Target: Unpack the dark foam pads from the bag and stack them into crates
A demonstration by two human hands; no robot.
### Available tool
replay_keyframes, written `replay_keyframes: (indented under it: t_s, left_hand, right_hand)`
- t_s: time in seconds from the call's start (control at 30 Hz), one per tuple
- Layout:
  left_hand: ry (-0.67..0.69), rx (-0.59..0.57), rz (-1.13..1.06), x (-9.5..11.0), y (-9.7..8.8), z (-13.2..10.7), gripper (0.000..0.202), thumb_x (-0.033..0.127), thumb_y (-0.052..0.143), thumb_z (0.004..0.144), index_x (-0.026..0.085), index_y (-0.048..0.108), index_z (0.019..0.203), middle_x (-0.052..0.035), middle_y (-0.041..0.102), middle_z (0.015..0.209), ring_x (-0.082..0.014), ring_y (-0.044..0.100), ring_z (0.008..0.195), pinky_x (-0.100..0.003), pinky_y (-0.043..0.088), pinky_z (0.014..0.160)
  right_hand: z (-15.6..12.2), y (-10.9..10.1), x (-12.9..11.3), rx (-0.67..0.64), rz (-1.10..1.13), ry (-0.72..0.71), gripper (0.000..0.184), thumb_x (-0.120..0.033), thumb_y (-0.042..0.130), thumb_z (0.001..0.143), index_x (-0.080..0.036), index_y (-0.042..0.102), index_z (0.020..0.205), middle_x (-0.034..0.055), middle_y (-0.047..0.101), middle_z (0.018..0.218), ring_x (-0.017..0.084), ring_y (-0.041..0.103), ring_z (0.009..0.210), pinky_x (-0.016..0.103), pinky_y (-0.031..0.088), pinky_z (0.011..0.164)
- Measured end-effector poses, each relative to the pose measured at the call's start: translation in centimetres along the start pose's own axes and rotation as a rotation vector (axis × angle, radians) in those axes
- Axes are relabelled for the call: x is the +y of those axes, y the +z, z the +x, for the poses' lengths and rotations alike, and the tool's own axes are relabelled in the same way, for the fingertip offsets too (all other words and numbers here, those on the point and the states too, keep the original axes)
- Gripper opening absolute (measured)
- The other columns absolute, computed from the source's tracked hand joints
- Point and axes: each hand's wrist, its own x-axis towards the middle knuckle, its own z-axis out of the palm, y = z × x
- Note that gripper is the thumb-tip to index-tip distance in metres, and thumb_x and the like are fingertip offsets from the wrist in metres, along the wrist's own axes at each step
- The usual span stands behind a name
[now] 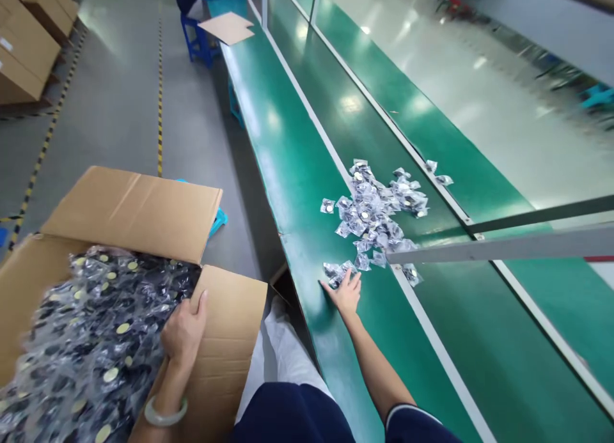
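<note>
My left hand (183, 328) grips the edge of an open cardboard box (139, 213), thumb on the flap. The box is full of small clear plastic packets (91, 328) with round discs inside. My right hand (346, 292) lies flat, fingers spread, on the green table (288, 168), touching a few of the same packets (336, 272). A larger heap of packets (377, 206) lies just beyond it on the table and belt.
A grey metal bar (503, 245) crosses the green conveyor belt (455, 155) to the right. Farther along the table lies a cardboard sheet (227, 27), with a blue stool (196, 40) beside it. Stacked cartons (23, 40) stand at far left on the grey floor.
</note>
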Motion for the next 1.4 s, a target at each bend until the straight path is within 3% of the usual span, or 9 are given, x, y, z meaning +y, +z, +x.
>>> replay_keyframes:
  t_s: [0.17, 0.33, 0.6, 0.77, 0.87, 0.97, 1.13, 1.23, 1.4]
  left_hand:
    - [0.181, 0.055, -0.088, 2.6, 0.2, -2.2, 0.058, 0.06, 0.031, 0.091, 0.016, 0.063, 0.071, -0.0132, 0.069, 0.073, -0.0247, 0.063, 0.065, -0.03, 0.035, 0.055]
    - [0.427, 0.141, -0.219, 5.0, 0.2, -4.4, 0.049, 0.054, 0.037, 0.092, 0.019, 0.059, 0.066, -0.012, 0.066, 0.07, -0.0237, 0.062, 0.067, -0.032, 0.041, 0.061]
    - [0.677, 0.156, -0.351, 9.7, 0.0, -8.3, 0.032, 0.042, 0.047, 0.092, 0.019, 0.056, 0.071, -0.0091, 0.063, 0.072, -0.0226, 0.06, 0.07, -0.035, 0.043, 0.065]
    - [0.755, 0.151, -0.455, 12.2, -0.5, -10.2, 0.024, 0.039, 0.053, 0.089, 0.019, 0.055, 0.075, -0.0078, 0.061, 0.073, -0.0219, 0.058, 0.071, -0.035, 0.043, 0.064]
    - [0.81, 0.182, -0.441, 12.0, -0.7, -10.4, 0.026, 0.041, 0.054, 0.089, 0.019, 0.056, 0.076, -0.0072, 0.061, 0.074, -0.0221, 0.058, 0.072, -0.035, 0.042, 0.064]
    - [0.868, 0.239, -0.401, 10.4, -0.4, -9.6, 0.033, 0.046, 0.051, 0.09, 0.019, 0.056, 0.072, -0.0068, 0.06, 0.071, -0.0225, 0.058, 0.07, -0.035, 0.042, 0.064]
    - [0.975, 0.314, -0.368, 7.8, 0.8, -7.1, 0.04, 0.049, 0.045, 0.092, 0.02, 0.057, 0.067, -0.0051, 0.058, 0.066, -0.0217, 0.057, 0.066, -0.034, 0.041, 0.063]
    - [1.018, 0.353, -0.315, 7.1, 1.3, -5.9, 0.039, 0.05, 0.046, 0.091, 0.021, 0.059, 0.068, -0.0037, 0.058, 0.064, -0.0205, 0.056, 0.065, -0.033, 0.042, 0.066]
    - [1.067, 0.435, -0.226, 6.9, 1.1, -4.5, 0.028, 0.043, 0.05, 0.09, 0.023, 0.066, 0.077, -0.0047, 0.061, 0.067, -0.0214, 0.058, 0.066, -0.034, 0.045, 0.067]
  right_hand:
    - [2.7, 0.6, -2.8, 0.086, 0.051, -0.002, 0.083, -0.067, 0.047, 0.08, -0.014, 0.038, 0.143, 0.0267, 0.025, 0.147, 0.041, 0.028, 0.131, 0.055, 0.034, 0.097]
    - [4.6, -0.5, -4.1, 0.09, 0.375, 0.037, 0.045, -0.049, 0.053, 0.081, -0.015, 0.066, 0.108, 0.0184, 0.054, 0.113, 0.028, 0.055, 0.096, 0.041, 0.043, 0.083]
    - [5.0, -7.2, -7.2, 0.351, 0.709, 0.077, 0.048, -0.048, 0.038, 0.089, -0.009, 0.058, 0.108, 0.0128, 0.061, 0.094, 0.021, 0.057, 0.087, 0.035, 0.046, 0.082]
    - [2.1, -16.0, -13.3, 0.52, 1.224, -0.156, 0.052, -0.05, 0.037, 0.092, -0.011, 0.049, 0.125, 0.011, 0.061, 0.1, 0.019, 0.061, 0.085, 0.033, 0.051, 0.076]
    - [-0.2, -19.7, -17.3, 0.301, 1.148, -0.519, 0.048, -0.051, 0.046, 0.089, -0.016, 0.056, 0.121, 0.0116, 0.061, 0.111, 0.021, 0.06, 0.099, 0.036, 0.05, 0.087]
    - [-1.3, -20.4, -18.4, 0.077, 0.945, -0.826, 0.045, -0.05, 0.056, 0.084, -0.022, 0.061, 0.119, 0.0106, 0.057, 0.126, 0.024, 0.053, 0.116, 0.039, 0.044, 0.099]
    - [0.8, -17.1, -11.2, 0.162, 0.885, -0.657, 0.033, -0.042, 0.047, 0.09, -0.022, 0.066, 0.108, 0.0084, 0.066, 0.11, 0.021, 0.06, 0.105, 0.039, 0.045, 0.096]
    - [3.4, -14.6, -3.2, 0.23, 0.783, -0.324, 0.033, -0.039, 0.044, 0.089, -0.02, 0.066, 0.103, 0.009, 0.067, 0.105, 0.022, 0.059, 0.103, 0.039, 0.043, 0.096]
    - [7.7, -12.4, 10.0, 0.059, 0.497, 0.351, 0.057, -0.034, 0.05, 0.082, -0.007, 0.047, 0.132, 0.0214, 0.05, 0.132, 0.029, 0.042, 0.127, 0.043, 0.029, 0.106]
